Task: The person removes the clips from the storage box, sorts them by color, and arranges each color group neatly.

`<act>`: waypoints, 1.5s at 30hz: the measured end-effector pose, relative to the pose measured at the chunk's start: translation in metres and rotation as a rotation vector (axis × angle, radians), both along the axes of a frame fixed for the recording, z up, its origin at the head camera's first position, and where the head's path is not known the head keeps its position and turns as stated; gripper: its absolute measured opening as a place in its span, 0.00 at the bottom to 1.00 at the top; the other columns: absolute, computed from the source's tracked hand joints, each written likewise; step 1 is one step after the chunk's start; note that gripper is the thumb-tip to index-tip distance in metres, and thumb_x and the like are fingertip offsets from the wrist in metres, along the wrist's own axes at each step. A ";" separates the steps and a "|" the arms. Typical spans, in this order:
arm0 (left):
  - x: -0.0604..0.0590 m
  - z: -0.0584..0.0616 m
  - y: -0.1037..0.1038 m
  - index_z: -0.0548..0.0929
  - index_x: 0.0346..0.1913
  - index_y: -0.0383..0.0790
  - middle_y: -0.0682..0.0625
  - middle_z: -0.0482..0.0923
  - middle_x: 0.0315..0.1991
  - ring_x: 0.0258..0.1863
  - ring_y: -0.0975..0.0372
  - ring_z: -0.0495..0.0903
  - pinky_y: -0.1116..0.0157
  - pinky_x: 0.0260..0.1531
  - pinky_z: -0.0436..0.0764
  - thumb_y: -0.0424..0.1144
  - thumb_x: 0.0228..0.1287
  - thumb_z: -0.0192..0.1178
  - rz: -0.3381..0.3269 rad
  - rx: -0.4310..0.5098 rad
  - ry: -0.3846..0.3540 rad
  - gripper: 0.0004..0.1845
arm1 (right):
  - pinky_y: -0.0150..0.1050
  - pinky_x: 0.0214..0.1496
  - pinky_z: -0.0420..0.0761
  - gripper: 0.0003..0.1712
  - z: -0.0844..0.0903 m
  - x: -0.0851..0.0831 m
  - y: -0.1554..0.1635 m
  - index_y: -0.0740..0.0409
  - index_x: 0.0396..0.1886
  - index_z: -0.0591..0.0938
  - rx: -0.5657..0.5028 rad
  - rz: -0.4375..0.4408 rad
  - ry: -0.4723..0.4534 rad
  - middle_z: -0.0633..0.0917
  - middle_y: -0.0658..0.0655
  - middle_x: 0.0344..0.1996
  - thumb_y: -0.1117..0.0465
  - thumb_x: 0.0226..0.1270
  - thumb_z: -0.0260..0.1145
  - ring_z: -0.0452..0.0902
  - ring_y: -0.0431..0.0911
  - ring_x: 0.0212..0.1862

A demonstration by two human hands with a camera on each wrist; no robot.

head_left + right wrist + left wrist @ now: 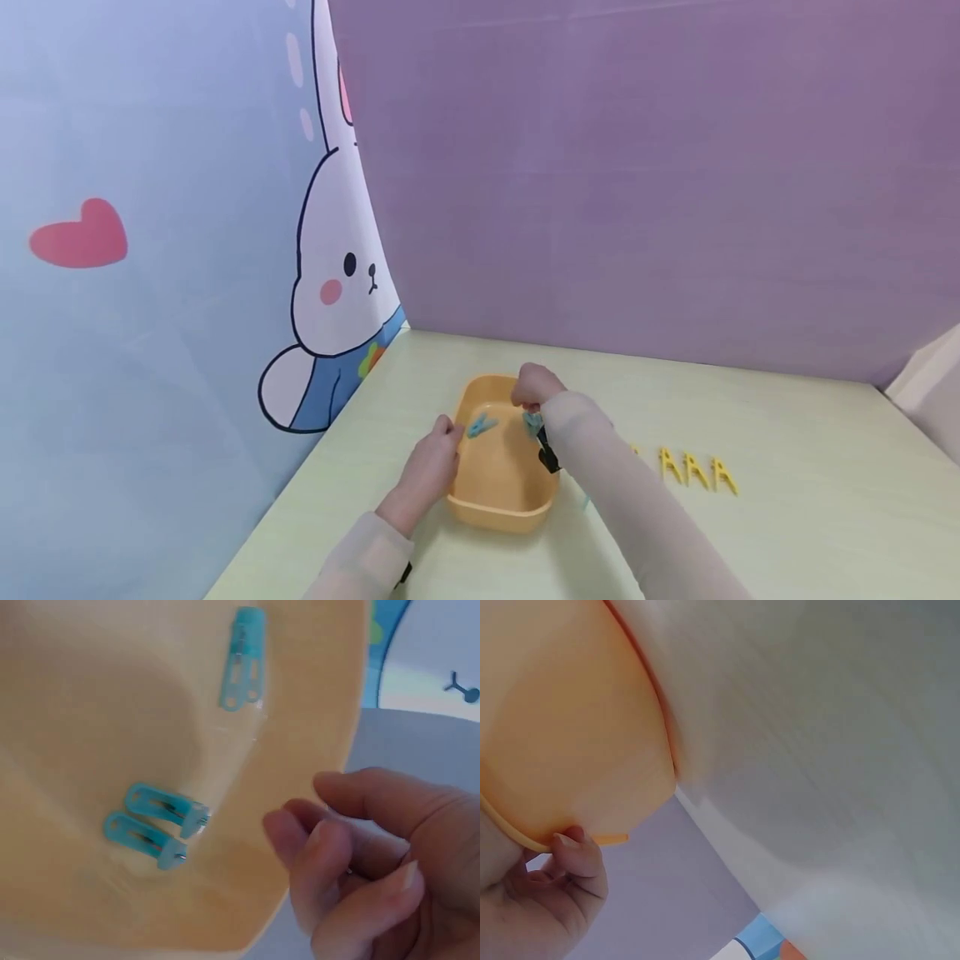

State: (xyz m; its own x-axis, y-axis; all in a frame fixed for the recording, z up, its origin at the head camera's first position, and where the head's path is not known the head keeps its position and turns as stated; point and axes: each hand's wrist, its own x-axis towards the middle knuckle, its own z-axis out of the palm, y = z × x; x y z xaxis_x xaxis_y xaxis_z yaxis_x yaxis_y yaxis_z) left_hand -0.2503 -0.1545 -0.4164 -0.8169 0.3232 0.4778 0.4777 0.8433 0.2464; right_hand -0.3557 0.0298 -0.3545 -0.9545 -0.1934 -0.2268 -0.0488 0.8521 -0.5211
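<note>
From the head view, an orange tub was seen on the pale counter, near its left edge and beside a rabbit-print panel. The left hand was laid against the tub's left rim, the fingers curled over it. The right hand was held above the tub's far right part; its fingers were turned down and hidden behind the knuckles, so how they lay could not be told from here. One blue clothespin lay inside the tub; another blue clothespin was partly covered by the right wrist. A row of yellow clothespins lay on the counter to the right, well apart from the tub, one end of the row cut off by the sleeve. Open counter stretched behind and right of the tub.

In the left wrist view, the tub's outer wall filled the upper left, blurred. The rim was pinched by the left hand, a fingertip pressed on its edge.

In the right wrist view, the tub's floor held three blue clothespins: one near the far wall, two lying side by side. The right hand was cut off at the lower right; its fingers were loosely curled and nothing was held between them, just beside the rim.
</note>
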 end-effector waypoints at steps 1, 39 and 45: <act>0.000 0.000 0.000 0.77 0.48 0.22 0.45 0.67 0.35 0.23 0.58 0.74 0.68 0.20 0.75 0.19 0.47 0.60 0.000 0.001 -0.002 0.20 | 0.32 0.14 0.55 0.10 -0.002 0.000 -0.002 0.59 0.17 0.72 0.047 0.003 0.015 0.63 0.50 0.07 0.72 0.54 0.55 0.54 0.40 0.10; 0.001 0.002 0.001 0.77 0.50 0.24 0.45 0.68 0.36 0.23 0.61 0.73 0.71 0.20 0.74 0.21 0.50 0.60 0.036 -0.038 -0.037 0.20 | 0.38 0.32 0.77 0.08 -0.031 0.005 -0.014 0.61 0.35 0.81 0.451 -0.006 0.175 0.79 0.55 0.27 0.66 0.66 0.55 0.73 0.43 0.28; 0.002 0.004 0.002 0.77 0.50 0.24 0.45 0.68 0.36 0.22 0.61 0.73 0.71 0.20 0.74 0.20 0.50 0.60 0.032 -0.036 -0.038 0.20 | 0.35 0.26 0.73 0.05 -0.031 0.005 -0.013 0.60 0.32 0.82 0.463 0.013 0.161 0.78 0.53 0.24 0.65 0.62 0.59 0.69 0.42 0.24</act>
State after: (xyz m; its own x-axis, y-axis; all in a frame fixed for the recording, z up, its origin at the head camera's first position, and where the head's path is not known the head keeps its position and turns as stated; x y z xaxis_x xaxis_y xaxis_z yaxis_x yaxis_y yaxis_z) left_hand -0.2487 -0.1525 -0.4128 -0.8444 0.3131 0.4347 0.4412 0.8667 0.2327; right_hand -0.3511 0.0172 -0.3859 -0.9827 -0.1194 -0.1419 -0.1099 0.9913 -0.0729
